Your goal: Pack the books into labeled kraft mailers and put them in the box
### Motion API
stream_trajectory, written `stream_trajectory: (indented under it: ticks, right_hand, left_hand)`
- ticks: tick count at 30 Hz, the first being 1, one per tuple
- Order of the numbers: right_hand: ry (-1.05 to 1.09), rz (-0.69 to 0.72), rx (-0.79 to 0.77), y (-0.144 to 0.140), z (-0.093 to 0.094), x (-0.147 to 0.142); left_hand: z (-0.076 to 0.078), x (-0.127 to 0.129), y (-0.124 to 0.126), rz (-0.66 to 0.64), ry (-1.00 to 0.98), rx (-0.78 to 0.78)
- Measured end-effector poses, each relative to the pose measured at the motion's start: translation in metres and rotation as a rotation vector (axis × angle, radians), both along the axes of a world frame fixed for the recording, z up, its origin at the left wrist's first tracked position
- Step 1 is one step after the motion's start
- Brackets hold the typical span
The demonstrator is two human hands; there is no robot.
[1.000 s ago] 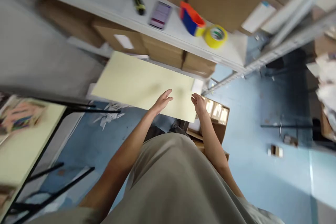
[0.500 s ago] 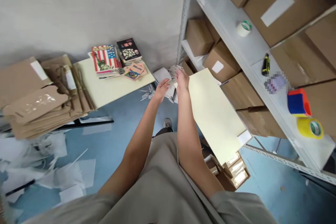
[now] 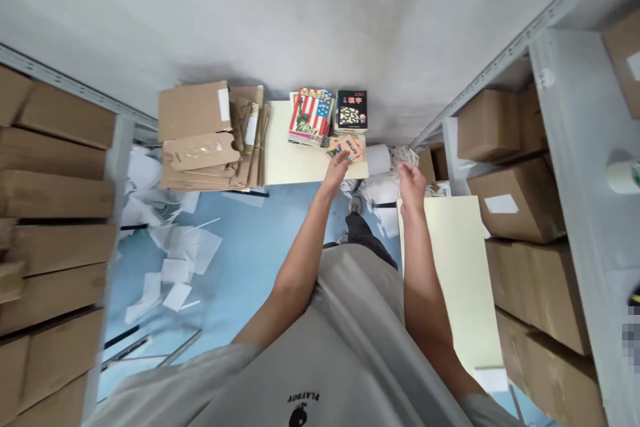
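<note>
My left hand [image 3: 337, 170] reaches to the front edge of the far table, its fingers extended over the lower edge of the small pink-orange booklets [image 3: 354, 145]. From here I cannot tell whether they touch. Behind the booklets lies a stack topped by a black book [image 3: 352, 110] with a white grid. Left of it sits a stack of books [image 3: 311, 113] with a stars-and-stripes cover and a statue. My right hand [image 3: 413, 183] is raised off the near end of the right-hand table, fingers curled in; what they hold, if anything, is hidden.
Flattened cardboard [image 3: 200, 113] is piled on the left of the far table [image 3: 280, 153]. Another pale table [image 3: 465, 267] runs along my right. Shelves of cartons [image 3: 520, 193] stand on both sides. Scattered paper [image 3: 185, 260] and black metal bars lie on the blue floor.
My view has turned right-to-left and now faces the far table squarely. My left hand has moved to the booklets; my right hand has drawn apart from it and its fingers have curled.
</note>
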State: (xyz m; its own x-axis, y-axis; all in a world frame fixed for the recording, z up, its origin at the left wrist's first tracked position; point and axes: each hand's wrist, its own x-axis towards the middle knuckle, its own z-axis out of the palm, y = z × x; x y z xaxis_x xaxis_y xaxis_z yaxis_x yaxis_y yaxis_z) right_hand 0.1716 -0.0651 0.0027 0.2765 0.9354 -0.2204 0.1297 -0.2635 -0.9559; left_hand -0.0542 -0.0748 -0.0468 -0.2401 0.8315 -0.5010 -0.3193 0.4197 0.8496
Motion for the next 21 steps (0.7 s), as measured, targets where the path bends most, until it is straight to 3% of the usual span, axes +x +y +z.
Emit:
stream_trajectory:
  ticks: [3,7,13,17,21]
  right_hand:
    - [0.007,0.063,-0.058,0.034,-0.003,-0.011]
    - [0.011,0.182,-0.138,0.086,-0.023,-0.041]
    - [-0.038,0.346,-0.265,0.142,-0.074,-0.089]
    - [-0.23,0.422,-0.329,0.176,-0.107,-0.11]
    - [-0.495,0.414,-0.336,0.227,-0.132,-0.128]
  left_hand:
    - [-0.004,-0.031,0.036,0.004,0.089,0.01]
    - [-0.015,-0.064,0.069,0.003,0.225,-0.055]
    - [-0.047,-0.091,0.08,0.078,0.304,-0.122]
    - [-0.065,-0.104,0.09,0.051,0.343,-0.148]
    - [-0.083,-0.099,0.13,-0.091,0.349,-0.083]
